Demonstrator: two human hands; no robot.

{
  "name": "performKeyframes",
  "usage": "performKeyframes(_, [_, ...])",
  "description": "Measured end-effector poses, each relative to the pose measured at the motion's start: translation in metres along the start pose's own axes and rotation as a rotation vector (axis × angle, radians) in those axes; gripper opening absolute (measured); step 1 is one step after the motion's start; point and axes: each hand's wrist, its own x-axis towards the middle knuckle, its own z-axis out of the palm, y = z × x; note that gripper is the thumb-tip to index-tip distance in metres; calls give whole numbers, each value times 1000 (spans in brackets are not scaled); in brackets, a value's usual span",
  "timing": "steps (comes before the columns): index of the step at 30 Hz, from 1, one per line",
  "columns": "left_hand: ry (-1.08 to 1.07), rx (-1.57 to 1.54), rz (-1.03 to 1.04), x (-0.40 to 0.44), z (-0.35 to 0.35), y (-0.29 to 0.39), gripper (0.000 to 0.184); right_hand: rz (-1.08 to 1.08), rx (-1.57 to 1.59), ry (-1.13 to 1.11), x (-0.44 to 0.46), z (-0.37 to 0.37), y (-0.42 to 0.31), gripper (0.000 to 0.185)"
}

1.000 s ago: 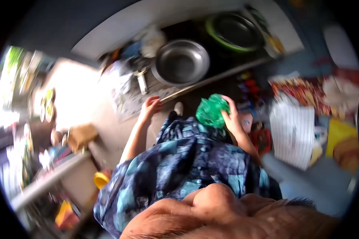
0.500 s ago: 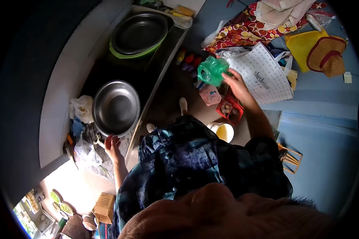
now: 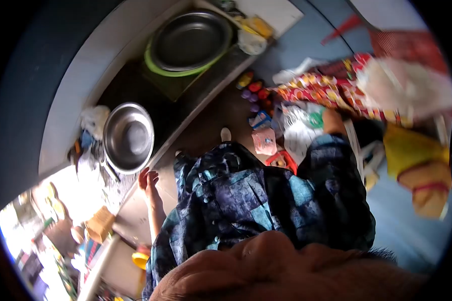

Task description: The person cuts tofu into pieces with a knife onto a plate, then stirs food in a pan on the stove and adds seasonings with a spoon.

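My right hand (image 3: 332, 122) reaches down at the white shopping bag (image 3: 297, 136), on the right side. A green plastic bag (image 3: 315, 118) is bunched at its fingers, inside or against the white bag's mouth; blur and the wrist hide most of the grip. On the other side, my left hand (image 3: 148, 181) hangs beside the counter edge with loosely bent fingers and nothing in them. Just beyond it sits a steel basin (image 3: 129, 138) on the counter.
A dark pan (image 3: 192, 41) rests over a green basin (image 3: 150, 65) on the counter (image 3: 186, 113). On the floor lie a pink packet (image 3: 264, 141) and a red basket (image 3: 282, 161). Flowered red cloth (image 3: 311, 91), a yellow bag (image 3: 412, 150) and a straw hat (image 3: 429, 188) are at right.
My right hand has moved with the green plastic bag to the white shopping bag. My left hand has dropped slightly away from the basin. The view has turned.
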Motion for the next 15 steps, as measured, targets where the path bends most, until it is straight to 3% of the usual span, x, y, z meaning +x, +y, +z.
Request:
performKeyframes(3, [102,49,-48,-36,11,-7,28,-56,113,34,10,32,-12,18])
performKeyframes(8, [268,-66,-350,-76,-6,-24,25,-186,262,90,-17,64,-47,19])
performKeyframes(15, [255,-61,-207,-84,9,-27,21,-289,413,86,-61,84,-79,19])
